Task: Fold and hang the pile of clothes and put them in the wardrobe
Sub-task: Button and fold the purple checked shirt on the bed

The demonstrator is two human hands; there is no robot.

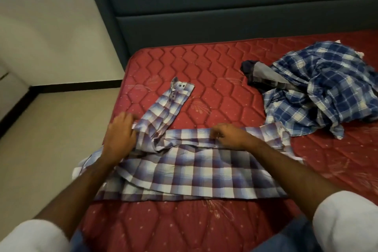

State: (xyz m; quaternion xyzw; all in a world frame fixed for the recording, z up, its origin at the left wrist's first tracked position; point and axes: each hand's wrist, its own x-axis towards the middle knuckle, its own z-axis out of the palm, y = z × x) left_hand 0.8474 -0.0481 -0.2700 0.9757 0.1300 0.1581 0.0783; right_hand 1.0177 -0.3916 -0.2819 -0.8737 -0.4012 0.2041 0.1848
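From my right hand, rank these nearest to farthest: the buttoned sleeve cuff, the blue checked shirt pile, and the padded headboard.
From the right hand, in the head view:
1. Buttoned sleeve cuff, up and to its left on the mattress.
2. Blue checked shirt pile, off to its right.
3. Padded headboard, beyond the mattress.

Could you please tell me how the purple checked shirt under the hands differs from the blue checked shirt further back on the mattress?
The purple shirt lies spread fairly flat, one sleeve stretched away; the blue shirt sits crumpled in a heap. The left hand and right hand both grip the purple shirt; nothing touches the blue shirt. The purple shirt's checks look paler, the blue shirt's darker. Both are checked and lie on the red mattress.
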